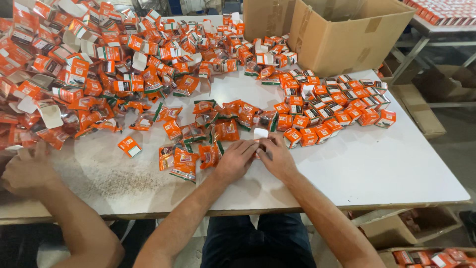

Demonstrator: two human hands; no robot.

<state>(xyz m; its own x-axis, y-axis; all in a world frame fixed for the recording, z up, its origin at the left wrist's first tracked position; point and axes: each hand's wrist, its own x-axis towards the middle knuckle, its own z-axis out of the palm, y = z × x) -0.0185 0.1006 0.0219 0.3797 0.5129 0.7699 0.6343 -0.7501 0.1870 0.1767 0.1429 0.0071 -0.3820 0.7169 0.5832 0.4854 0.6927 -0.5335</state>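
White worktable (377, 164), scuffed near the front edge, sits in a workshop with a large open brown cardboard carton (347, 34) at its far side. Left hand (236, 159) and right hand (276, 156) meet at table centre, fingers curled together on a small orange-and-white cardboard box (260, 135) with its white flap up; the box is mostly hidden, resting on the table between both hands. Closed orange boxes stand in rows (337, 106) just right of it. Orange foil sachets (198, 144) lie just left. Heap of open flat boxes (84, 64) fills the far left. Another person's hand (27, 171) rests flat at the left edge.
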